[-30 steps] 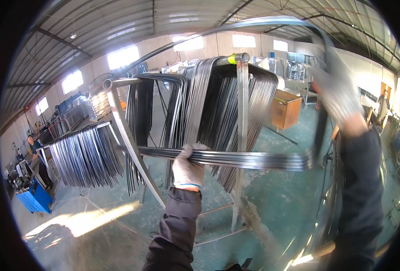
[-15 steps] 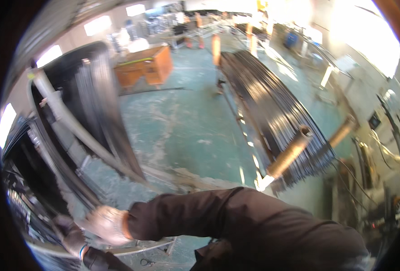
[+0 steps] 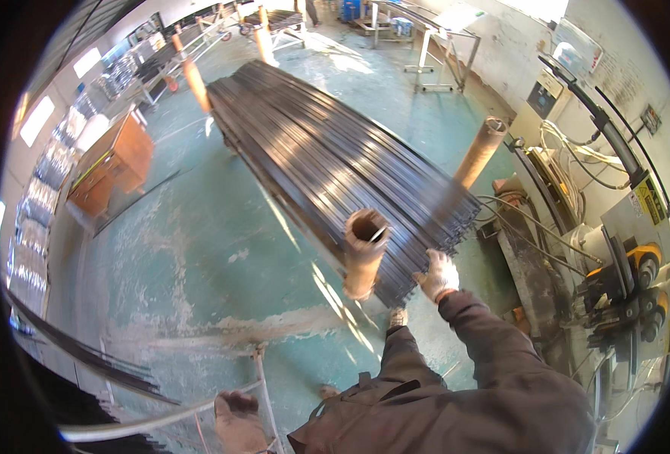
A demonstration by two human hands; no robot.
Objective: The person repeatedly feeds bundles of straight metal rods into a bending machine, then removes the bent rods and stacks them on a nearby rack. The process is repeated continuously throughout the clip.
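My right hand (image 3: pixel 438 274), in a white glove, is at the near end of a stack of long black strips (image 3: pixel 312 144). Its fingers are apart and nothing shows between them; whether they touch the strip ends is unclear. Low at the left, my left hand (image 3: pixel 239 425) wears a pale glove with dark, soiled fingers. It overlaps a pale metal rail (image 3: pixel 142 424), but I cannot make out how its fingers lie or whether they touch the rail. The strips lie lengthwise on a low stand, between upright brown tube posts (image 3: pixel 365 253).
Dark strips (image 3: pixel 85 356) hang at the lower left. A machine with orange-and-black parts (image 3: pixel 637 276), hoses and cables stands close on the right. A brown cabinet (image 3: pixel 115 166) is at the left on the green floor. Another brown post (image 3: pixel 482 151) rises beside the stack's right edge.
The view has swung right. My right hand has gone from the hanging strips at the left to the end of the stack. My hands, close together before, are now far apart.
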